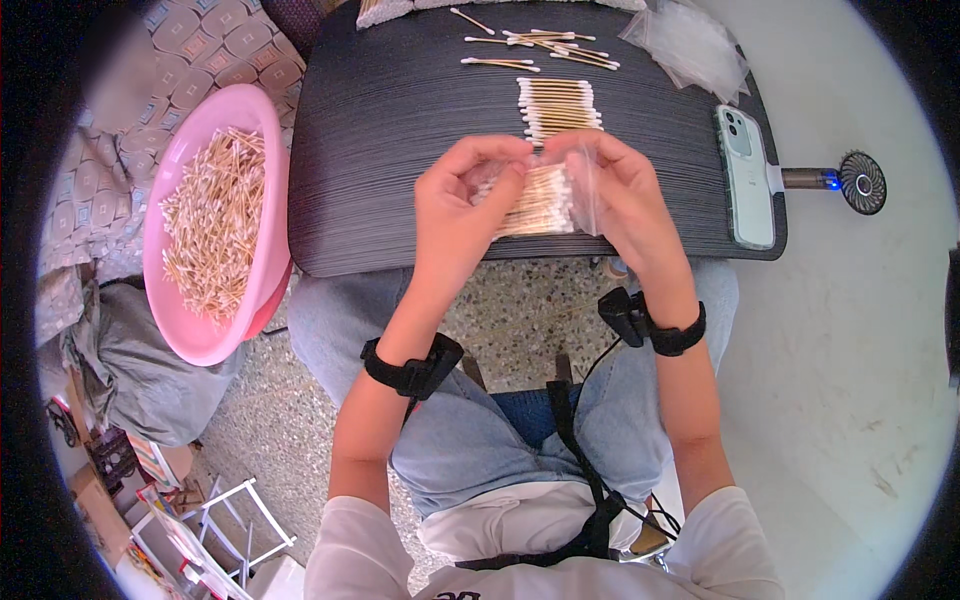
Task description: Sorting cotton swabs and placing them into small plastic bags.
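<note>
Both my hands hold a small clear plastic bag of cotton swabs (540,205) over the near edge of the dark table. My left hand (465,195) grips its left side, thumb on top and fingers curled behind. At the bag's right end, my right hand (625,190) pinches the clear plastic. The swabs inside lie side by side, their white tips toward the right. Just beyond my hands, a neat row of cotton swabs (560,105) lies on the table. Farther back are several loose cotton swabs (545,42) in a scattered heap.
A pink basin (165,300) full of cotton swabs stands left of the table (370,150). Empty clear bags (690,45) lie at the back right. A phone (747,180) and a small fan (862,183) are at the right edge. Filled packs (385,10) line the far edge.
</note>
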{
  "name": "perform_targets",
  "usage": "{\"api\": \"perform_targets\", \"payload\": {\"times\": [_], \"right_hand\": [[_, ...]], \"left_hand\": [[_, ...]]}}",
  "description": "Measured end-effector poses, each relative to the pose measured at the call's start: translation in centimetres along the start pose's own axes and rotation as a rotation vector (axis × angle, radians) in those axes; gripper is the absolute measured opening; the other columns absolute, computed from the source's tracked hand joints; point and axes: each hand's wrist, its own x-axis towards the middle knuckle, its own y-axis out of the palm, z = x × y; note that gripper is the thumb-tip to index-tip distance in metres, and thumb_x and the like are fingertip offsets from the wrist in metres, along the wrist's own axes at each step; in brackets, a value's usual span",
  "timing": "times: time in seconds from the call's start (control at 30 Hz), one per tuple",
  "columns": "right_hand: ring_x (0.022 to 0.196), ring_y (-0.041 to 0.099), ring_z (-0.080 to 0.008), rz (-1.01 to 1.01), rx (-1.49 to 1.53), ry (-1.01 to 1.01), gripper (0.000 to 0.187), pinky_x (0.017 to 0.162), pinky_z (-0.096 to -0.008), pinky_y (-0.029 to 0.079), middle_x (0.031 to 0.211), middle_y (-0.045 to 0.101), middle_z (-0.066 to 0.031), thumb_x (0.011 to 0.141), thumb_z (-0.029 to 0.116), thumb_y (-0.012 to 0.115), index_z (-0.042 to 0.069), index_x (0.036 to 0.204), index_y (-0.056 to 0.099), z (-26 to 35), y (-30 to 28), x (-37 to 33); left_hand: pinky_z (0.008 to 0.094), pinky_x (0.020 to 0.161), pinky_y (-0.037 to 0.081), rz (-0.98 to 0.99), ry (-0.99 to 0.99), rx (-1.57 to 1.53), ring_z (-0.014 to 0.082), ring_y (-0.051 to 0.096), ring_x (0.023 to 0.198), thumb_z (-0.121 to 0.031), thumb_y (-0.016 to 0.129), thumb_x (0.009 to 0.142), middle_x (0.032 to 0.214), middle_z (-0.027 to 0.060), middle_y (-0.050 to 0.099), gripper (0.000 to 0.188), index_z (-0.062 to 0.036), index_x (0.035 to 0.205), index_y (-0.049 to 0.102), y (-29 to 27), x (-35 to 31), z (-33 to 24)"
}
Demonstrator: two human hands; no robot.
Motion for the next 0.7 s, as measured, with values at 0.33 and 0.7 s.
{"api": "perform_targets", "payload": {"times": [0.33, 0.7], "right_hand": [[0.103, 0.063, -0.0144, 0.047, -0.231, -0.029, 0.032, 0.091, -0.0287, 0.05, 0.114, 0.067, -0.0082, 0.089, 0.005, 0.067, -0.002, 0.12, 0.062, 0.22, 0.27, -0.05], [0.097, 0.065, -0.0121, 0.047, 0.082, 0.022, 0.028, 0.084, -0.0257, 0.053, 0.111, 0.067, -0.0085, 0.095, 0.008, 0.062, -0.003, 0.12, 0.061, -0.53, 0.11, -0.18]], "left_hand": [[0.0248, 0.085, 0.049, -0.009, -0.038, -0.042, 0.0094, 0.062, 0.096, 0.001, 0.062, 0.091, 0.104, 0.0051, 0.067, 0.016, 0.0017, 0.107, 0.064, -0.14, -0.03, 0.49], [0.0254, 0.089, 0.046, 0.02, -0.057, -0.131, 0.0099, 0.06, 0.097, 0.001, 0.063, 0.09, 0.104, 0.0044, 0.066, 0.015, 0.0005, 0.105, 0.065, 0.23, -0.28, 0.04]]}}
